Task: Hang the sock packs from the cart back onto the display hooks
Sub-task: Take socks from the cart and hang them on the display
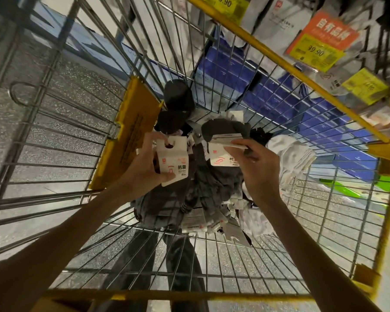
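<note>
While reaching into the yellow-railed silver wire cart [54, 131], the left hand [144, 162] is gripping a white-carded grey sock pack [173, 164] near its hanger hole; the right hand [258, 173] is pinching a second white-carded pack [220, 155], apparently to lift both off the grey sock heap [189, 199] just beneath.

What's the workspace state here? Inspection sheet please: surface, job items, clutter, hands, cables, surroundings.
Surface: wire cart basket, yellow rim, speckled floor below.
Job's things: left pack and right pack, white cards; pile of dark and white packs in the basket.
Clutter: yellow flap on the basket wall.
Grippers: left hand grips left pack; right hand pinches right pack.
Cables: nothing seen.
Surroundings: price tags, hung packs, blue boxes beyond the cart.
</note>
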Demonstrator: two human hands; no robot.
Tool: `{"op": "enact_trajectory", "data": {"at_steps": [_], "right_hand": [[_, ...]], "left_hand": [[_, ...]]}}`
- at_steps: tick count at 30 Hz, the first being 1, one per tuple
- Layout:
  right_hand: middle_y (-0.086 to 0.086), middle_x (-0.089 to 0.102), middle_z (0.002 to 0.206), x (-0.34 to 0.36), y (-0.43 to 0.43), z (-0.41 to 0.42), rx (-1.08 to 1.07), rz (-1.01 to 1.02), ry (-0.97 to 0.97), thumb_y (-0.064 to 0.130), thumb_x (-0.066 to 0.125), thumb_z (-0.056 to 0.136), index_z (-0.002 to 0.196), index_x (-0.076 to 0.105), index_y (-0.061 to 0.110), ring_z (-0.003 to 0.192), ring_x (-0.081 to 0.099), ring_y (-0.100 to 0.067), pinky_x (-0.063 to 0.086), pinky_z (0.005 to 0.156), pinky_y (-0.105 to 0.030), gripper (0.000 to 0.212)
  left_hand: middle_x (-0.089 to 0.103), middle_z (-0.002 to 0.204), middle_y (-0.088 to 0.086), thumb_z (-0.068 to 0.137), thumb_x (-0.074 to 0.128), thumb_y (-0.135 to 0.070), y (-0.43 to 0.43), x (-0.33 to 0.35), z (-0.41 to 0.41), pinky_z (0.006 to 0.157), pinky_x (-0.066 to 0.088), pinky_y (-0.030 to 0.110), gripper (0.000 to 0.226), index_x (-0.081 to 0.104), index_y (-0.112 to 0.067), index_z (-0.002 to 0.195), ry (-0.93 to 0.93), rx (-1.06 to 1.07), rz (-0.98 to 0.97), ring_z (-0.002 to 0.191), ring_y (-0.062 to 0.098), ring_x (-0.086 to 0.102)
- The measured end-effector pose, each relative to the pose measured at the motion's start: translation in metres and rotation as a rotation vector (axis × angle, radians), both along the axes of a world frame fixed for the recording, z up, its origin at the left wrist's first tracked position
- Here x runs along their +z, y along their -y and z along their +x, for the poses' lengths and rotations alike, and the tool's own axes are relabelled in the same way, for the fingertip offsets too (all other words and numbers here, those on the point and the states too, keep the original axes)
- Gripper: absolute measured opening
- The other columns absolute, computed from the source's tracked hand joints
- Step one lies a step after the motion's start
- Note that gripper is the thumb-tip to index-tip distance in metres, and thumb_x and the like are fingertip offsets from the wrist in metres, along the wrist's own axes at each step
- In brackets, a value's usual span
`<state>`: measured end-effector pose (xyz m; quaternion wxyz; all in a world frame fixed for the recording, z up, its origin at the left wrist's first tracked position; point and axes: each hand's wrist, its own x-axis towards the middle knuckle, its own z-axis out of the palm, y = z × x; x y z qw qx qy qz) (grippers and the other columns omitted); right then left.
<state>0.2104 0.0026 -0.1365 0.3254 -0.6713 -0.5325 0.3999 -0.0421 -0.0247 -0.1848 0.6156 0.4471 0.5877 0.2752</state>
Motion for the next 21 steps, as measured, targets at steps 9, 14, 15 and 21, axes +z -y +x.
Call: {"op": "enact_trajectory", "data": {"at_steps": [9, 14, 15, 21], "right_hand": [[0.004, 0.076, 0.077, 0.074, -0.028, -0.003, -0.06, -0.117, -0.294, 0.031, 0.077, 0.082, 0.081, 0.077, 0.021, 0.076, 0.074, -0.013, 0.059, 0.06, -0.023, 0.01], [-0.001, 0.076, 0.086, 0.095, -0.039, 0.014, 0.198, -0.539, -0.441, 0.049, 0.077, 0.068, 0.09, 0.079, 0.021, 0.08, 0.074, -0.016, 0.056, 0.063, -0.024, 0.036], [-0.003, 0.076, 0.086, 0.095, -0.041, 0.014, 0.223, -0.607, -0.477, 0.049, 0.08, 0.067, 0.092, 0.079, 0.018, 0.079, 0.074, -0.017, 0.056, 0.063, -0.025, 0.041], [-0.004, 0.076, 0.092, 0.065, -0.045, -0.014, 0.147, -0.769, -0.443, 0.043, 0.08, 0.072, 0.107, 0.073, 0.015, 0.085, 0.074, -0.019, 0.057, 0.068, -0.032, 0.045]], "left_hand": [[0.063, 0.117, -0.016, 0.076, 0.079, 0.006, -0.003, 0.005, 0.003, 0.076, 0.06, 0.022, 0.103, 0.019, -0.033, 0.15, -0.02, 0.268, -0.07, 0.103, 0.001, 0.067], [0.068, 0.125, 0.001, 0.079, 0.079, -0.006, -0.025, 0.018, 0.001, 0.1, 0.053, 0.048, 0.058, 0.058, -0.012, 0.132, 0.029, 0.367, -0.123, 0.117, 0.017, 0.064], [0.068, 0.125, 0.003, 0.081, 0.078, -0.007, -0.029, 0.022, 0.002, 0.101, 0.053, 0.05, 0.052, 0.061, -0.011, 0.13, 0.033, 0.363, -0.129, 0.118, 0.02, 0.064], [0.064, 0.128, -0.001, 0.084, 0.07, 0.002, -0.043, 0.041, 0.015, 0.087, 0.06, 0.045, 0.074, 0.039, -0.03, 0.144, 0.244, 0.211, -0.037, 0.116, 0.025, 0.066]]}}
